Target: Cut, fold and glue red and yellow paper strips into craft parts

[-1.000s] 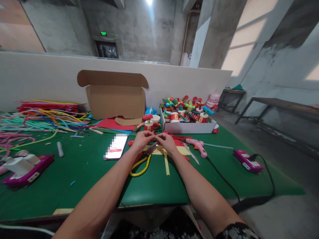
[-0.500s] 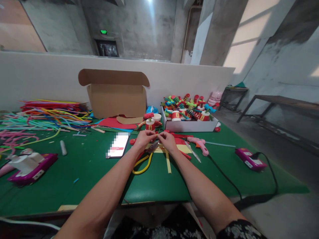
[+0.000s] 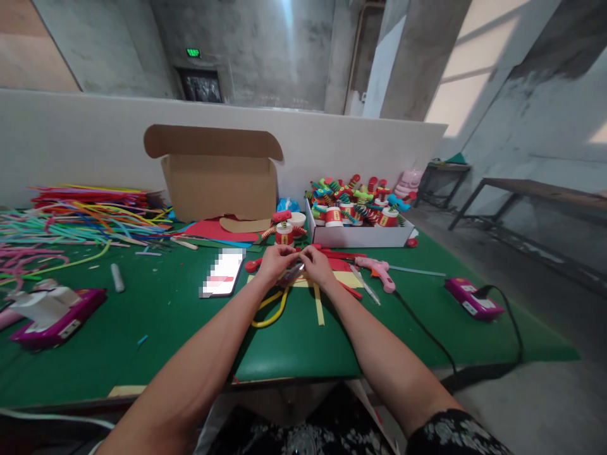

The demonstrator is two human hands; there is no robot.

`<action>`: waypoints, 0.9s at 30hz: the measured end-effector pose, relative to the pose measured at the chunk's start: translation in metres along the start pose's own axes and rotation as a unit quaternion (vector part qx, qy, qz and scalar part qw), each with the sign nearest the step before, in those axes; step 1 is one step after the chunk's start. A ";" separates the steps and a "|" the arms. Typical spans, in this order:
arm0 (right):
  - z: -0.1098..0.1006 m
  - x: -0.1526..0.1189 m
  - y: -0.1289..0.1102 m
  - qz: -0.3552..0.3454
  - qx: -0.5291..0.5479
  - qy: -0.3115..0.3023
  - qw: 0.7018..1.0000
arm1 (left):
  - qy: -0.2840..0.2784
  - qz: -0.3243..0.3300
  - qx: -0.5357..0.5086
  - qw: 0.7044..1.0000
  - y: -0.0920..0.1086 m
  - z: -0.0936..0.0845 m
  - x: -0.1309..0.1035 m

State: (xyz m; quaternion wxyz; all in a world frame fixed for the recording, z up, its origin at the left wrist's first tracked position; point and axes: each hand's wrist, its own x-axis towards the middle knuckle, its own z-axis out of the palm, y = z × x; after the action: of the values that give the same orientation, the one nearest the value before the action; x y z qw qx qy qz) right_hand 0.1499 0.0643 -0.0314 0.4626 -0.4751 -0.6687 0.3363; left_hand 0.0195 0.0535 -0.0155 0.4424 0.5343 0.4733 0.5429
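Note:
My left hand [image 3: 275, 263] and my right hand [image 3: 315, 264] meet fingertip to fingertip over the middle of the green table [image 3: 284, 354]. Both are pinched around something too small to make out. Just beneath them lie scissors with yellow handles [image 3: 271, 321], partly hidden by my left hand. A yellow strip [image 3: 319, 304] points toward me below my right hand, beside more yellow and red paper. Right behind my hands stands a small figure with a red and white cup body [image 3: 284, 234] and coiled arms.
A white box [image 3: 360, 237] of similar figures stands at the back. Right of my hands lie a pen [image 3: 366, 287] and a pink glue gun [image 3: 379, 272] with its cord. A phone [image 3: 222, 273], power strips [image 3: 474, 299], colourful strips [image 3: 85, 221] and an open cardboard box [image 3: 220, 188] surround the workspace.
The whole view has shifted slightly, with the table contents sitting a little higher in the picture. My hands stay together in nearly the same pinch.

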 end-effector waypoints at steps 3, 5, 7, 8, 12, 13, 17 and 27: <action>0.000 0.000 -0.001 -0.004 0.013 0.008 1.000 | -0.020 -0.031 -0.051 0.998 0.002 -0.001 0.000; 0.001 0.000 -0.001 0.019 0.064 -0.008 0.998 | -0.017 -0.042 -0.068 0.997 0.003 -0.002 0.000; 0.001 0.001 0.000 0.039 0.115 -0.027 0.992 | -0.013 -0.050 -0.075 0.996 0.002 -0.002 0.001; 0.001 0.002 0.001 0.041 0.129 -0.030 0.990 | -0.014 -0.054 -0.078 0.995 0.002 -0.002 0.001; 0.001 0.003 0.004 0.016 0.122 -0.010 0.992 | -0.024 -0.070 -0.100 0.992 0.001 -0.003 0.002; 0.001 0.004 0.004 0.016 0.124 -0.011 0.992 | -0.027 -0.072 -0.102 0.992 0.001 -0.003 0.002; -0.001 0.002 0.000 0.055 0.157 -0.030 0.986 | -0.031 -0.069 -0.079 0.994 0.001 -0.005 0.003; -0.005 0.002 -0.004 0.081 0.184 -0.033 0.979 | -0.039 -0.086 -0.098 0.991 0.000 -0.005 0.004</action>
State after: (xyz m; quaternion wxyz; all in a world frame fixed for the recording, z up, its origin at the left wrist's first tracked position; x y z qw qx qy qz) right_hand 0.1530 0.0648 -0.0252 0.4912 -0.4233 -0.5697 0.5050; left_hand 0.0146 0.0569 -0.0153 0.5564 0.4663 0.4441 0.5251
